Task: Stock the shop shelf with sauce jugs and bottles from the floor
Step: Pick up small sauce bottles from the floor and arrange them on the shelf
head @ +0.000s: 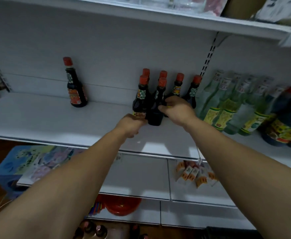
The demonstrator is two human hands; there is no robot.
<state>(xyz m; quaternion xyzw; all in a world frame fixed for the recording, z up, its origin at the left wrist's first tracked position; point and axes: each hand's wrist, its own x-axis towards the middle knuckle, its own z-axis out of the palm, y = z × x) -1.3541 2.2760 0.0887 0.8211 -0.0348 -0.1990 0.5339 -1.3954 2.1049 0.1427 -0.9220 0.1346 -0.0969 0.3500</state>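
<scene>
From my feed, the left hand (131, 125) has its fingers (132, 134) curled round the base of the near-left bottle (139, 102). The right hand (177, 109) wraps the lower body of the third bottle (177, 88), and a strip of yellow label shows between thumb and forefinger. Both bottles belong to a cluster of six dark, red-capped sauce bottles (158, 94) that stands upright around my fingertips. There are four just beyond them in two short rows and one more past the right knuckles. A seventh, the lone bottle (76, 90), stands well off to the left of the left fingers, against the back panel. Every bottle carries a red-and-orange body label and a pale neck label, but I can read no brand or writing on any of them. Bare white shelf (55, 121) runs from the left fingers across to that lone bottle. The shelf's front edge passes under both forearms. Right of the right fingers room is tight: a packed block of pale green bottles (227, 107) with yellow-green labels sits just beside the cluster, too smeared for me to count. Dark jugs (286, 116) stand beyond them. Below my wrists, the lower shelf holds orange-and-white packets (191, 173), and a few capped bottles (96, 229) stand at the bottom edge.
</scene>
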